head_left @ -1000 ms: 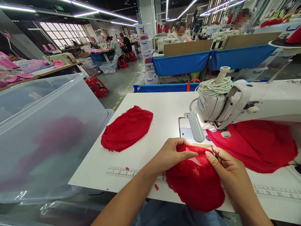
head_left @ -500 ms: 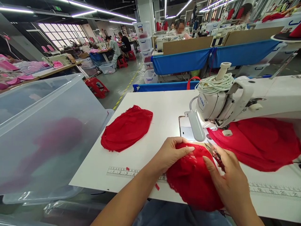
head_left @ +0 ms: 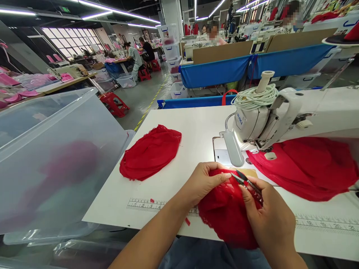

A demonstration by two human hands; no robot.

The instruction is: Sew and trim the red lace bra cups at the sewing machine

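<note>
My left hand (head_left: 206,181) pinches the upper edge of a red lace piece (head_left: 224,213) that lies at the near edge of the white sewing table (head_left: 190,130). My right hand (head_left: 266,215) rests on the same piece and grips small thread snips (head_left: 244,181), whose tips point left toward my left fingertips. The white sewing machine (head_left: 280,116) stands just behind both hands, its head over the needle plate.
A stack of red lace pieces (head_left: 150,153) lies to the left on the table, and a red fabric heap (head_left: 308,166) sits under the machine arm at right. A clear plastic bin (head_left: 56,157) stands at left. Other people work at tables further back.
My right hand has turned the snips from pointing up-right to pointing left at the lace edge. The lace piece has bunched and slid slightly toward me.
</note>
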